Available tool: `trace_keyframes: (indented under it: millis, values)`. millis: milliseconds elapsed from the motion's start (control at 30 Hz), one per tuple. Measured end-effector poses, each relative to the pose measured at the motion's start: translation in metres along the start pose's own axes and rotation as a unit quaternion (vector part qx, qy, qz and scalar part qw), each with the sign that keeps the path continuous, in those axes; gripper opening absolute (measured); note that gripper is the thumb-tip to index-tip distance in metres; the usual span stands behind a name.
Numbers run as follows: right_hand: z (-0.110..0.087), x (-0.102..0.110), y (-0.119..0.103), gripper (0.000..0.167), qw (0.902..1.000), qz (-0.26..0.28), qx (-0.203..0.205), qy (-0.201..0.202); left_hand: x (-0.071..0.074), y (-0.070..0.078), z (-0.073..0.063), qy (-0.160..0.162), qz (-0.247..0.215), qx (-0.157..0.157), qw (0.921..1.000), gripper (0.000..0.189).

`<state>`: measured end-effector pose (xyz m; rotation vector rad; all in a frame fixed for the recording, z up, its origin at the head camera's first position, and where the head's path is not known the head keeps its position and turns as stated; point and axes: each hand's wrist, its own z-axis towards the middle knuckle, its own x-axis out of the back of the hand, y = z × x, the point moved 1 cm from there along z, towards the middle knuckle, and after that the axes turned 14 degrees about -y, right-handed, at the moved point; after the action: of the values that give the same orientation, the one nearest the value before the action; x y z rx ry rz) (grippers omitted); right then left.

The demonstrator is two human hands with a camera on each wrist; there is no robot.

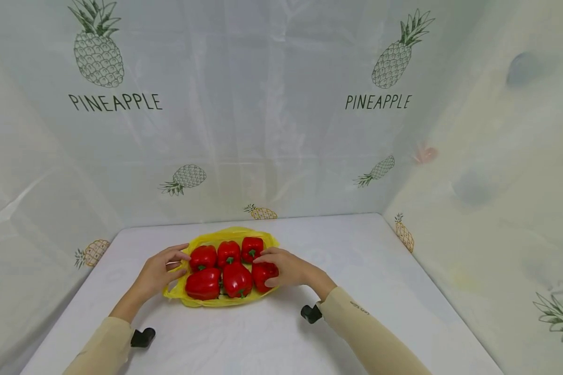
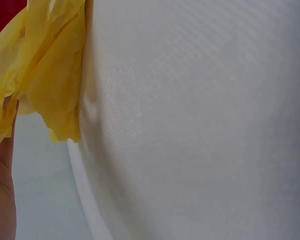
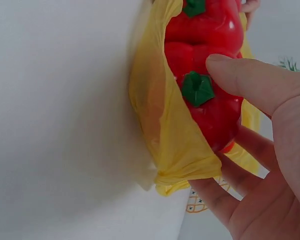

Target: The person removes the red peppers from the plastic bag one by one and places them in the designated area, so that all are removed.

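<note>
Several red bell peppers [image 1: 236, 280] with green stems lie in two rows on a spread yellow plastic bag [image 1: 202, 302]. My right hand [image 1: 288, 267] grips the front right bell pepper [image 1: 261, 276]. In the right wrist view, the thumb [image 3: 240, 80] presses on that pepper near its stem, and the fingers reach behind it and the bag's edge. At the bag's left side is my left hand [image 1: 158, 271], its fingers apart and loosely bent next to the left peppers. A crumpled fold of the bag [image 2: 55, 75] partly hides the left fingers in the left wrist view.
A white-covered table [image 1: 216, 344] carries everything. Behind it hangs a pale curtain [image 1: 272, 130] printed with pineapples, and similar sheets close off both sides. Black wrist cameras, one on the left [image 1: 143, 337] and one on the right [image 1: 311, 313], stick out from the sleeves.
</note>
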<state>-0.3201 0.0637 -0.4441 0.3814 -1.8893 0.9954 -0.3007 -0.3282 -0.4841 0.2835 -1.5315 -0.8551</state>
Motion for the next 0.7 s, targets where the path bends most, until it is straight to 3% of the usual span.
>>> trace_keyframes:
  millis: [333,700]
  values:
    - [0.0019,-0.0037,0.006,0.055,0.9999,0.003,-0.016,0.001,-0.0019,-0.0038,-0.0016,0.001,-0.015,-0.009,0.9998,0.034]
    - [0.0028,-0.0032,0.0064,0.053,0.9994,0.025,-0.024,0.004,-0.0018,-0.0037,-0.0021,0.006,0.001,-0.008,1.0,0.036]
